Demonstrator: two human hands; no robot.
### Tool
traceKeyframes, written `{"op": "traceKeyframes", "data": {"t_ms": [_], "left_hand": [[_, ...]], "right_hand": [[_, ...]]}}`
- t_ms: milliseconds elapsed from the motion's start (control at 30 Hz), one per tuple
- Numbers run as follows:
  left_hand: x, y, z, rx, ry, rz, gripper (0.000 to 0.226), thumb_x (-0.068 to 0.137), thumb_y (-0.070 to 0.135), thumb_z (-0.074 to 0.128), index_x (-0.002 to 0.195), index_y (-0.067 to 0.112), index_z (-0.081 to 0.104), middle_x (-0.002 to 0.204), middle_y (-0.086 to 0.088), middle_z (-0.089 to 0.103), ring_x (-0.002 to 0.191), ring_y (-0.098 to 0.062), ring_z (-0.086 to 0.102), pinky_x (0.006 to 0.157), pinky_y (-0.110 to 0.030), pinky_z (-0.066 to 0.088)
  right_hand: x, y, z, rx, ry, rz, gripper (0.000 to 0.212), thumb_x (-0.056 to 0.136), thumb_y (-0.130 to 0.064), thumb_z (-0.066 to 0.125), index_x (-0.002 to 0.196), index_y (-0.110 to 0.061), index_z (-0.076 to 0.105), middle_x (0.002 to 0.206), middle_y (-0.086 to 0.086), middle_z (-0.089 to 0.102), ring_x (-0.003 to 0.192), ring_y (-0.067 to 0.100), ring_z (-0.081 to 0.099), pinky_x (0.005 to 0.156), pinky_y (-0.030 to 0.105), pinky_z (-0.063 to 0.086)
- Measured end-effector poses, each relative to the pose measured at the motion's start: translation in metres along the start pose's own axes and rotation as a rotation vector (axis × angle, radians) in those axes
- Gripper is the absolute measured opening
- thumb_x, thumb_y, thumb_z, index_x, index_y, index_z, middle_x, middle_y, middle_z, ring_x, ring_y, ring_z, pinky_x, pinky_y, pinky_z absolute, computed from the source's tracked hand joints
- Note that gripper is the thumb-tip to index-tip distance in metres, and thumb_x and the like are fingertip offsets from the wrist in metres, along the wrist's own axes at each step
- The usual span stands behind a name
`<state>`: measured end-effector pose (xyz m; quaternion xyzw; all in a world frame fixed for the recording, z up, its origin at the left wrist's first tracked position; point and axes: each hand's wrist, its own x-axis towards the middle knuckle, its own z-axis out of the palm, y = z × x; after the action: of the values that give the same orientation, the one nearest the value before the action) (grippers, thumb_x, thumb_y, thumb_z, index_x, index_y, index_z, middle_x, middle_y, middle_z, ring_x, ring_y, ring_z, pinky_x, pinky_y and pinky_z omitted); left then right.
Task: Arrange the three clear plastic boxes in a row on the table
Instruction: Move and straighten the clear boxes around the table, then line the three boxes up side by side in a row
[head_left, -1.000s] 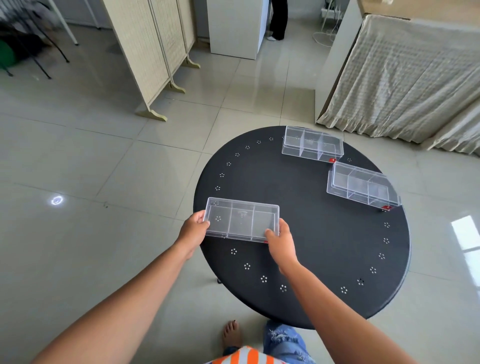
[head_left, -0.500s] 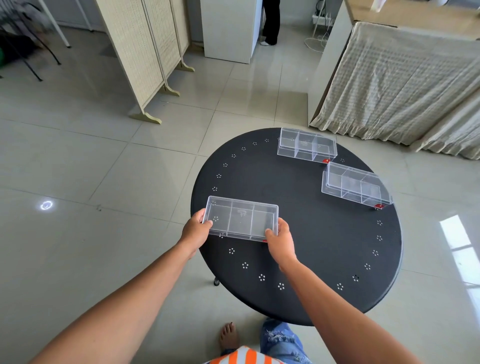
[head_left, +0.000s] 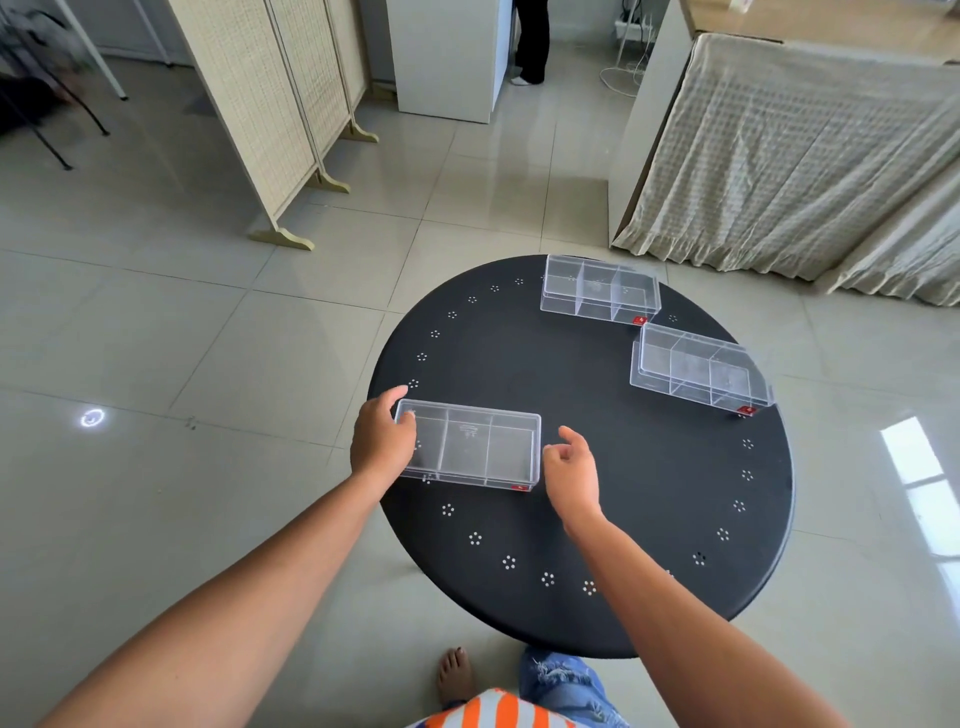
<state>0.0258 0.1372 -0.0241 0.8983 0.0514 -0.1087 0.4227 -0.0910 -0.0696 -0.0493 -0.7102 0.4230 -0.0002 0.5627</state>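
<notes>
Three clear plastic boxes with three compartments each lie on a round black table (head_left: 597, 467). The near box (head_left: 472, 449) rests flat at the table's left side. My left hand (head_left: 382, 439) still touches its left end, fingers curled over the edge. My right hand (head_left: 571, 470) hovers just off its right end, fingers apart and holding nothing. A second box (head_left: 698, 371) sits at the right edge, angled. The third box (head_left: 600, 288) lies at the far edge.
The table stands on a tiled floor. A folding wicker screen (head_left: 275, 104) is at the far left, a cloth-covered counter (head_left: 810, 150) at the far right, and a white cabinet (head_left: 447, 57) with a person's legs behind it at the back.
The near box has come down onto the table. My right hand has let go of it and moved slightly right; my left hand stays at its left end.
</notes>
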Motion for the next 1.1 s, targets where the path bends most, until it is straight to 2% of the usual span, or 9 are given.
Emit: {"op": "traceKeyframes", "data": {"t_ms": [167, 233, 367, 467, 633, 767, 900, 1033, 1100], "left_hand": [[0.007, 0.044, 0.032, -0.029, -0.068, 0.102, 0.041, 0.09, 0.015, 0.046, 0.123, 0.03, 0.063, 0.129, 0.0, 0.058, 0.097, -0.012, 0.059, 0.085, -0.028, 0.044], [0.009, 0.063, 0.05, -0.034, -0.125, 0.131, 0.039, 0.09, 0.016, 0.045, 0.12, 0.03, 0.065, 0.125, 0.0, 0.062, 0.099, -0.014, 0.06, 0.088, -0.031, 0.047], [0.012, 0.106, 0.089, -0.004, -0.227, 0.182, 0.037, 0.092, 0.018, 0.043, 0.117, 0.03, 0.067, 0.116, 0.005, 0.066, 0.094, -0.011, 0.059, 0.078, -0.025, 0.041], [0.016, 0.136, 0.121, -0.02, -0.315, 0.175, 0.037, 0.091, 0.018, 0.043, 0.117, 0.029, 0.067, 0.116, 0.005, 0.067, 0.099, -0.015, 0.062, 0.082, -0.028, 0.045], [0.025, 0.175, 0.171, -0.009, -0.453, 0.122, 0.042, 0.091, 0.019, 0.046, 0.13, 0.026, 0.06, 0.133, 0.0, 0.059, 0.116, -0.017, 0.056, 0.087, -0.027, 0.041], [0.029, 0.195, 0.208, 0.014, -0.564, 0.086, 0.05, 0.092, 0.02, 0.049, 0.142, 0.023, 0.047, 0.149, -0.003, 0.047, 0.133, -0.02, 0.046, 0.088, -0.026, 0.036], [0.03, 0.212, 0.238, 0.005, -0.668, 0.016, 0.064, 0.091, 0.024, 0.053, 0.151, 0.022, 0.031, 0.156, -0.005, 0.036, 0.138, -0.024, 0.04, 0.091, -0.029, 0.034], [0.03, 0.222, 0.255, -0.027, -0.748, -0.047, 0.075, 0.089, 0.027, 0.056, 0.155, 0.018, 0.02, 0.16, -0.005, 0.03, 0.143, -0.024, 0.034, 0.109, -0.036, 0.03], [0.029, 0.224, 0.262, -0.072, -0.777, -0.041, 0.065, 0.091, 0.022, 0.055, 0.151, 0.013, 0.031, 0.155, -0.004, 0.038, 0.133, -0.02, 0.043, 0.102, -0.031, 0.034]], "right_hand": [[0.026, -0.006, -0.036, 0.017, 0.14, -0.006, 0.042, 0.093, -0.019, 0.041, 0.132, -0.024, 0.058, 0.098, 0.003, 0.053, 0.066, 0.012, 0.048, 0.066, 0.028, 0.041], [0.038, -0.008, -0.056, 0.006, 0.199, -0.015, 0.042, 0.093, -0.019, 0.039, 0.128, -0.025, 0.061, 0.103, 0.003, 0.056, 0.072, 0.017, 0.053, 0.067, 0.029, 0.043], [0.06, -0.018, -0.104, -0.009, 0.348, -0.057, 0.039, 0.096, -0.014, 0.039, 0.125, -0.023, 0.065, 0.114, 0.004, 0.056, 0.098, 0.027, 0.06, 0.081, 0.033, 0.044], [0.082, -0.025, -0.142, -0.038, 0.462, -0.059, 0.039, 0.096, -0.01, 0.041, 0.124, -0.019, 0.067, 0.119, 0.008, 0.056, 0.113, 0.028, 0.055, 0.085, 0.03, 0.039], [0.122, -0.024, -0.199, -0.097, 0.598, 0.039, 0.041, 0.094, -0.012, 0.045, 0.13, -0.02, 0.062, 0.132, 0.014, 0.051, 0.126, 0.034, 0.047, 0.108, 0.042, 0.037], [0.149, -0.021, -0.229, -0.11, 0.579, 0.157, 0.049, 0.094, -0.02, 0.049, 0.142, -0.018, 0.049, 0.146, 0.015, 0.042, 0.137, 0.035, 0.036, 0.115, 0.043, 0.028], [0.173, -0.013, -0.247, -0.059, 0.507, 0.177, 0.056, 0.098, -0.03, 0.049, 0.149, -0.011, 0.038, 0.15, 0.015, 0.041, 0.139, 0.035, 0.038, 0.112, 0.041, 0.029], [0.191, -0.008, -0.254, 0.062, 0.363, 0.161, 0.046, 0.098, -0.033, 0.047, 0.138, -0.011, 0.051, 0.115, 0.001, 0.063, 0.116, 0.032, 0.062, 0.088, 0.033, 0.043], [0.197, -0.003, -0.255, 0.058, 0.318, 0.152, 0.043, 0.095, -0.035, 0.049, 0.131, -0.015, 0.057, 0.11, 0.002, 0.068, 0.108, 0.032, 0.066, 0.091, 0.038, 0.049]]}}
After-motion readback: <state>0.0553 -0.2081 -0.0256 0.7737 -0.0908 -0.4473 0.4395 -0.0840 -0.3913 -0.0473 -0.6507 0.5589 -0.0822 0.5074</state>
